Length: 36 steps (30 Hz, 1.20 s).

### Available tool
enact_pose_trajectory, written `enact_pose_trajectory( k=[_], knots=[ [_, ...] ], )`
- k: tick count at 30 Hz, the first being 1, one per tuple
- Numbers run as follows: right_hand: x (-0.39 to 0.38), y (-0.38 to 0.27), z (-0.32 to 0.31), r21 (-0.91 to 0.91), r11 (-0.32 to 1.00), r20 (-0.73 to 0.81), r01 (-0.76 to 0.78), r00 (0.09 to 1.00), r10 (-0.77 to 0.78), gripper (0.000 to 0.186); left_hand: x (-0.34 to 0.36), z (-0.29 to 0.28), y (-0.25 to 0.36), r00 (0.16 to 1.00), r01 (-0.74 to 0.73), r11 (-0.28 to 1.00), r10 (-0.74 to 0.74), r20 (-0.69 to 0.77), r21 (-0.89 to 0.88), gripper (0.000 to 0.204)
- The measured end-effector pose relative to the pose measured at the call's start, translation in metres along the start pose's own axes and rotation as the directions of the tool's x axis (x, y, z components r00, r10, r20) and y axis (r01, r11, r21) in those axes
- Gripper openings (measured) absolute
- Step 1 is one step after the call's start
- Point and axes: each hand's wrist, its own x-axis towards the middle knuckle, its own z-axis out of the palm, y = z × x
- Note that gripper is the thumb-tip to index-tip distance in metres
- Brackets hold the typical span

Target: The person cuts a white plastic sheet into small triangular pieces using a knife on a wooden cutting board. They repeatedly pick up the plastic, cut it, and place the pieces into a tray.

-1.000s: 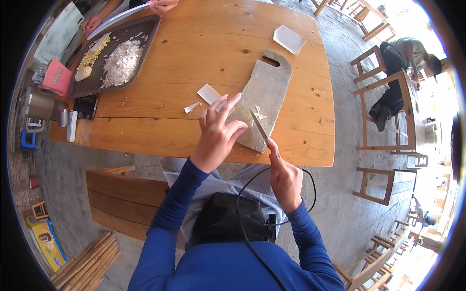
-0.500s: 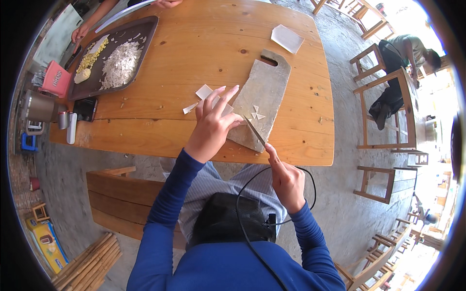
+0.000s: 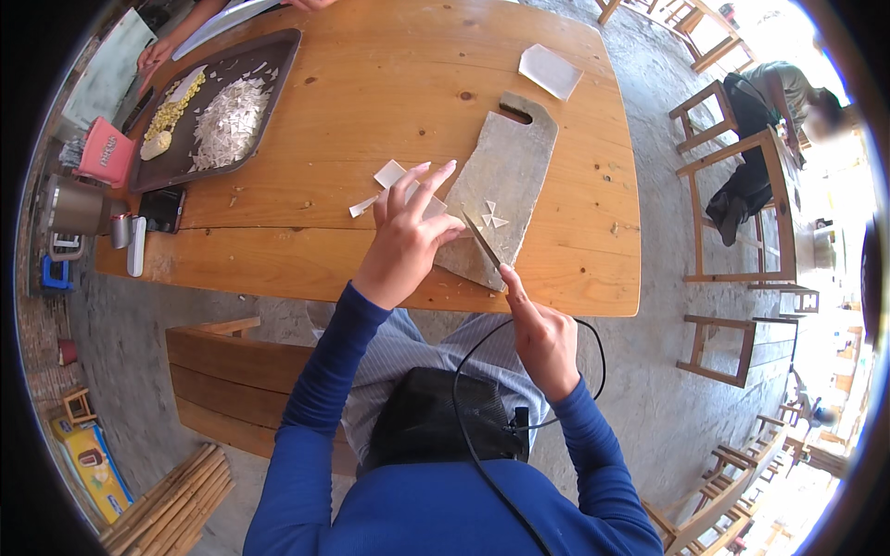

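My left hand (image 3: 400, 243), middle fingers raised, has thumb and forefinger pressed on a small white piece at the near-left part of the grey cutting board (image 3: 514, 162), partly hidden by those fingertips. In my right hand (image 3: 542, 343) is a narrow knife (image 3: 484, 243), its blade angled up-left across the board toward my left thumb. Small white triangles (image 3: 491, 215) lie just beyond the blade. Translucent flat pieces (image 3: 387, 174) and a narrow strip (image 3: 362, 208) rest left of the board; another flat piece (image 3: 550, 72) lies beyond it.
A dark tray (image 3: 176, 171) holds white shreds and yellow bits. A co-worker's hand (image 3: 153, 56) is at top left. A pink container (image 3: 104, 148), metal pot (image 3: 79, 204) and phone (image 3: 165, 208) crowd the left end. Another person (image 3: 769, 102) bends among stools at right.
My left hand has shifted slightly left and up from a second ago. The knife tip moved left toward my thumb, and my right hand moved slightly over the last half second.
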Motion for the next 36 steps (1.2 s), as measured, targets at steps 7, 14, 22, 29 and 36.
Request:
enact_pose_trajectory(
  k=[7,14,22,29,36],
  knots=[
    [0.007,-0.014,-0.01,-0.126,0.992,0.089,-0.022,0.996,0.033,0.079,-0.002,-0.002,-0.001,1.0,0.008,1.0,-0.008,-0.003,0.009,0.005],
    [-0.002,-0.018,-0.016,-0.108,0.992,0.088,-0.057,0.994,0.067,0.077,-0.005,-0.001,0.001,1.0,0.022,0.999,-0.023,0.016,0.045,0.007],
    [0.012,-0.012,0.006,0.009,0.999,-0.044,-0.053,0.998,0.053,0.074,-0.009,0.003,0.005,0.991,0.127,0.983,-0.13,0.011,0.132,0.018],
    [0.001,-0.008,0.007,0.038,0.996,-0.109,-0.077,0.991,0.081,0.067,-0.013,0.008,0.012,0.979,0.201,0.972,-0.196,-0.054,0.122,0.023],
    [-0.001,-0.014,0.01,0.092,0.994,-0.149,-0.063,0.986,0.076,0.063,-0.018,0.011,0.026,0.955,0.275,0.955,-0.259,-0.145,0.106,0.018]
  ],
)
